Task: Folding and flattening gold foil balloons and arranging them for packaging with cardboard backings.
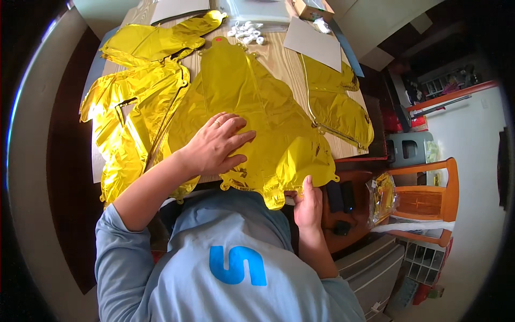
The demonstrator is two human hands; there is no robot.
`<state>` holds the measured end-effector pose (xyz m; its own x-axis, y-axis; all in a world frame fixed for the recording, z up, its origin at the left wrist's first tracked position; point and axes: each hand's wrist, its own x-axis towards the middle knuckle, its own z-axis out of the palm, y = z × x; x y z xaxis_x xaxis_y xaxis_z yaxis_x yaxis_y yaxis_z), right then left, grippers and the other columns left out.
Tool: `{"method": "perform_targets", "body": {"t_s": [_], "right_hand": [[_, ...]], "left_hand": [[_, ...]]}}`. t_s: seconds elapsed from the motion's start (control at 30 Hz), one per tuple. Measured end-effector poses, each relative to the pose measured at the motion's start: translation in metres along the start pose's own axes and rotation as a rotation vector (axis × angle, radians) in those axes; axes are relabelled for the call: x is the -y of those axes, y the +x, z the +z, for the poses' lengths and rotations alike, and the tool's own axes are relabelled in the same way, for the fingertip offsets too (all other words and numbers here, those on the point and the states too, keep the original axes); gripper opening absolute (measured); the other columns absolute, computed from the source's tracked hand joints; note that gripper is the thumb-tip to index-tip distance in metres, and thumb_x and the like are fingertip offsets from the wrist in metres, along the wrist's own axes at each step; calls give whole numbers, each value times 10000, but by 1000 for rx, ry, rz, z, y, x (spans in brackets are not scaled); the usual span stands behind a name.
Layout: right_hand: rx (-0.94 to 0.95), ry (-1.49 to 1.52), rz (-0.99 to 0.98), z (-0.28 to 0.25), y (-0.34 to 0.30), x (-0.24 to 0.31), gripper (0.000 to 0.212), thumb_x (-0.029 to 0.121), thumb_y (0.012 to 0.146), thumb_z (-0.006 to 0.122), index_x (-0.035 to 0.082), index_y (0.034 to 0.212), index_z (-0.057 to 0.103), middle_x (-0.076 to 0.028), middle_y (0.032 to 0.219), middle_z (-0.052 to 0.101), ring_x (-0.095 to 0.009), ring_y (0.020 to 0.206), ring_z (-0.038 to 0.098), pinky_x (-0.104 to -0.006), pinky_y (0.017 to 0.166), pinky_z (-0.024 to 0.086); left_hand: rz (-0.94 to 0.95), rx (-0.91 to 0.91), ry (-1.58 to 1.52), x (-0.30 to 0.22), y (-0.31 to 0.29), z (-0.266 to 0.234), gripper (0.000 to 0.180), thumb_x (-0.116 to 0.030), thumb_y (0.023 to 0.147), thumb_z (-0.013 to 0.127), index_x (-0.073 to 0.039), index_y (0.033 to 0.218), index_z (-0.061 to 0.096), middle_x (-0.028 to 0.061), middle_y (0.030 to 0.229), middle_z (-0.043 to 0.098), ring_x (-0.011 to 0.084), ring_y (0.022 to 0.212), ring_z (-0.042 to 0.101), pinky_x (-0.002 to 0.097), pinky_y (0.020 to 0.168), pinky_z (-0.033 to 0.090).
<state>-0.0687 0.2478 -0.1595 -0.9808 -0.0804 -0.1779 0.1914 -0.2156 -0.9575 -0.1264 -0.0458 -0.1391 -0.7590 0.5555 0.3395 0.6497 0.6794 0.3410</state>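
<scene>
The wooden table (279, 59) carries several flat gold foil balloons. The central gold foil balloon (257, 123) lies deflated at the near edge, overhanging slightly. The left hand (214, 144) rests on it, fingers spread and palm down, grasping nothing. The right hand (308, 203) pinches the balloon's near tab at the table edge. For good results, keep the left palm flat to hold the foil taut and maintain a firm pinch. More balloons (134, 91) lie left; white small parts (245, 31) lie far.
</scene>
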Motion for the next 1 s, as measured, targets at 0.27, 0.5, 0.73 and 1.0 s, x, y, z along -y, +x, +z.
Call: {"method": "perform_targets", "body": {"t_s": [0.27, 0.5, 0.73, 1.0], "right_hand": [[-153, 21, 12, -3, -1, -25, 366, 286, 1051, 592, -19, 1252, 617, -95, 1161, 698, -183, 960, 714, -336, 728, 606], [-215, 46, -36, 12, 0, -16, 267, 178, 1028, 646, -55, 1155, 680, -59, 1113, 708, -117, 982, 642, -288, 894, 503], [-182, -6, -105, 10, 0, -19, 292, 160, 1031, 612, -46, 1237, 635, -80, 1158, 692, -148, 991, 667, -302, 856, 537], [-191, 44, -63, 7, 4, -26, 303, 173, 1036, 611, -46, 1245, 628, -82, 1152, 696, -157, 968, 686, -304, 841, 553]], "left_hand": [[6, -20, 8, -2, 1, -1, 601, -323, 836, 749, -85, 1363, 588, 184, 1291, 519, 396, 1254, 493, 504, 1106, 385], [8, -28, 7, 0, -1, 0, 598, -326, 840, 749, -79, 1360, 589, 182, 1295, 517, 397, 1252, 495, 506, 1106, 386], [14, -40, 2, 1, 1, 2, 610, -336, 835, 756, -81, 1362, 586, 177, 1300, 517, 395, 1261, 491, 509, 1112, 384], [-9, -50, -10, 3, 1, 3, 606, -327, 829, 765, -77, 1352, 587, 179, 1292, 521, 391, 1264, 492, 506, 1105, 393]]}}
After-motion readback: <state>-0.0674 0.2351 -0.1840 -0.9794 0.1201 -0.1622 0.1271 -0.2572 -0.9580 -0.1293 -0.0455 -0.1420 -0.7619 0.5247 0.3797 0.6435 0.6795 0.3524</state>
